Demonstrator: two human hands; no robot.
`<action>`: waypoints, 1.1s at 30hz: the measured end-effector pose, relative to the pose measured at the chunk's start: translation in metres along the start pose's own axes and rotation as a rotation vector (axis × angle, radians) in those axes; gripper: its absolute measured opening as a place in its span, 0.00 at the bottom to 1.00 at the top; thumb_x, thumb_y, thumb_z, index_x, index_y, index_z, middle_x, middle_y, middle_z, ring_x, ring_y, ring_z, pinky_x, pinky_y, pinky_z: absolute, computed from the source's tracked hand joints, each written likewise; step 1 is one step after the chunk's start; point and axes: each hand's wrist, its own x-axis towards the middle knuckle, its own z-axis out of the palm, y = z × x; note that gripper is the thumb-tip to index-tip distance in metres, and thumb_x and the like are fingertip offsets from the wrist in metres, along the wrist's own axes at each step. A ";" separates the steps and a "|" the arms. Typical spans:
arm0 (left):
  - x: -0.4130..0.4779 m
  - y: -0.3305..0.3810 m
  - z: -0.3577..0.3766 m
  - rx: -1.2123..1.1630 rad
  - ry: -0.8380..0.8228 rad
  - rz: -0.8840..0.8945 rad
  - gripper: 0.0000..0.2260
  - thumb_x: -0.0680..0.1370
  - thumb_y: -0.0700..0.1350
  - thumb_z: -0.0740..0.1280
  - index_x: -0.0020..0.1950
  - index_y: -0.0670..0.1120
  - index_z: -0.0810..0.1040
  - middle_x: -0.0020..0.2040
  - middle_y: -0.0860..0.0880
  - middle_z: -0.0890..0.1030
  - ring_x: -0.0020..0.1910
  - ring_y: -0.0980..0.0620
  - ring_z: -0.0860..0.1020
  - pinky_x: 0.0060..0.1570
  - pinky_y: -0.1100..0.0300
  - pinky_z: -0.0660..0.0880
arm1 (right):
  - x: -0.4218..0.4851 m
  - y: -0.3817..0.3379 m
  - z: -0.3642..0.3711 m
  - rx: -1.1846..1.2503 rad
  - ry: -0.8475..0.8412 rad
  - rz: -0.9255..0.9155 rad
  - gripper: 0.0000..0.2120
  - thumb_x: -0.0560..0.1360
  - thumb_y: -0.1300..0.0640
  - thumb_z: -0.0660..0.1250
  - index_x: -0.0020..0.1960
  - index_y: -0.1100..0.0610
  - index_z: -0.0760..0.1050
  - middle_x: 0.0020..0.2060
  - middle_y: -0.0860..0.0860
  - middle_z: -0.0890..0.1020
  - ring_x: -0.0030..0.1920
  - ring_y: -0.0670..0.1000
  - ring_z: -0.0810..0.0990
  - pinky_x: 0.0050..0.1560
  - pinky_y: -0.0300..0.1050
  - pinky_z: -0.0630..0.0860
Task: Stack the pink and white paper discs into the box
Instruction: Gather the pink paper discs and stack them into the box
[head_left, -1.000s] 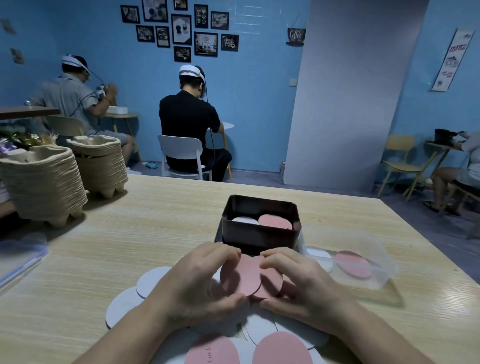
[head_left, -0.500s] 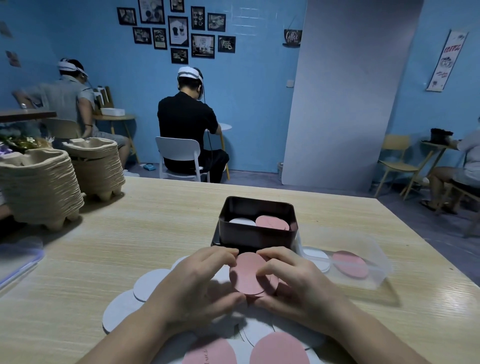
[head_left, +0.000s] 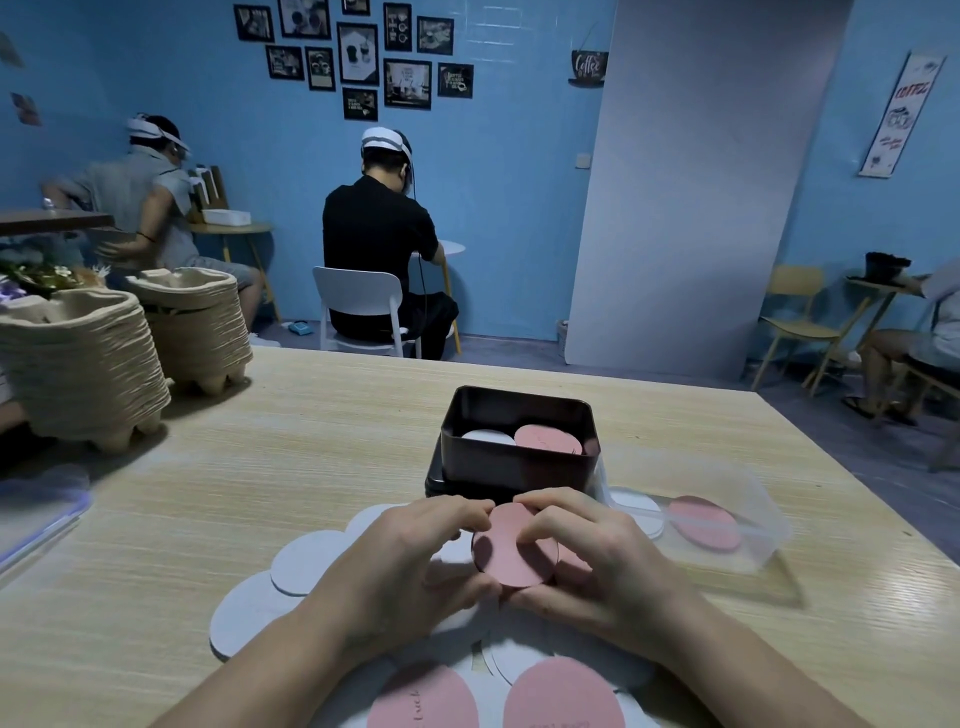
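A small stack of pink discs (head_left: 511, 551) is pinched at its edges between the curled fingers of the left hand (head_left: 410, 566) and right hand (head_left: 597, 561), just before the dark box (head_left: 517, 462). Loose white discs (head_left: 301, 564) are spread on the desk (head_left: 260, 467) beneath.

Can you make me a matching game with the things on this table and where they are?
Things:
1 black box
2 pink disc stack
3 clear plastic tub
4 pulp tray stacks

Places:
A left edge of the table
B right of the box
C between left grip and right grip
D middle of the table

Pairs: 1-D, 2-C, 3-B, 4-A.
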 end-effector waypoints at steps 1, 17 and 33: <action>0.000 0.000 0.001 -0.003 0.005 -0.001 0.17 0.71 0.55 0.73 0.56 0.54 0.74 0.59 0.55 0.85 0.54 0.70 0.77 0.48 0.69 0.76 | 0.000 0.001 0.000 -0.001 -0.005 -0.002 0.16 0.74 0.41 0.76 0.51 0.51 0.77 0.65 0.46 0.77 0.63 0.43 0.78 0.54 0.46 0.79; 0.003 0.003 0.003 -0.054 0.000 0.040 0.12 0.71 0.53 0.79 0.47 0.50 0.82 0.56 0.57 0.82 0.53 0.60 0.82 0.48 0.60 0.79 | 0.002 -0.005 -0.001 0.021 -0.070 -0.005 0.15 0.73 0.43 0.77 0.53 0.48 0.76 0.64 0.43 0.77 0.59 0.46 0.80 0.51 0.47 0.79; 0.013 0.007 -0.012 -0.147 -0.033 0.039 0.12 0.70 0.46 0.81 0.48 0.49 0.81 0.54 0.58 0.82 0.54 0.61 0.80 0.50 0.67 0.75 | 0.029 -0.020 -0.026 -0.067 -0.165 0.007 0.12 0.66 0.50 0.79 0.43 0.49 0.76 0.52 0.44 0.77 0.47 0.43 0.77 0.45 0.36 0.75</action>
